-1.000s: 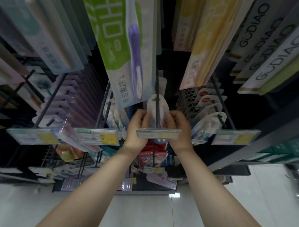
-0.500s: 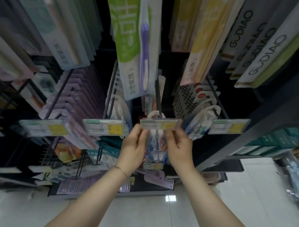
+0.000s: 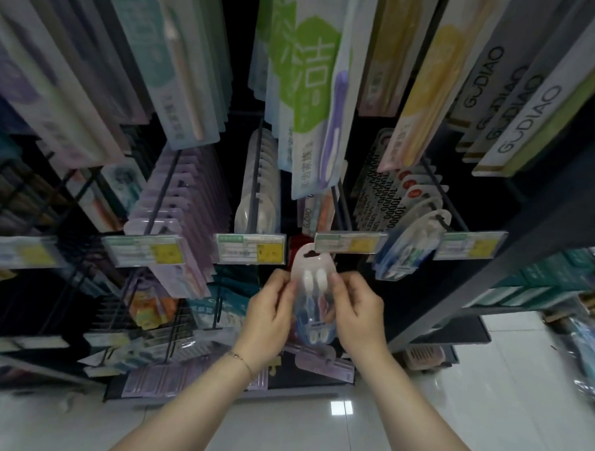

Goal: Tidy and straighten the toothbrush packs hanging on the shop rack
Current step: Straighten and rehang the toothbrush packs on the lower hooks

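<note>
1. Right now we hold one toothbrush pack [image 3: 312, 287] pinched between both hands: the left hand [image 3: 268, 312] grips its left edge and the right hand [image 3: 357, 311] its right edge, fingers closed on the plastic. The pack sits just below the price tag [image 3: 348, 243] at the tip of the middle hook, and its hanging hole looks free of the hook, though the tag partly covers that spot and we cannot be sure.

2. We could miss the hook when rehanging. The tag hides the tip from our viewpoint, so we would be threading the hole almost blind, and the card could bend or tear at the slot.

3. The pack could slip. We hold it only by its smooth edges, and a slack pinch would let it drop to the floor [image 3: 451, 419] below.

4. We might knock neighbours askew. The blue pack [image 3: 405, 254] on the next hook to the right hangs tilted and near our right hand, and the green pack [image 3: 308, 99] hangs low just above; a careless lift could swing either.

5. We may hang it facing the wrong way or twisted, since the hands cover much of it and the view is blurred.
</note>
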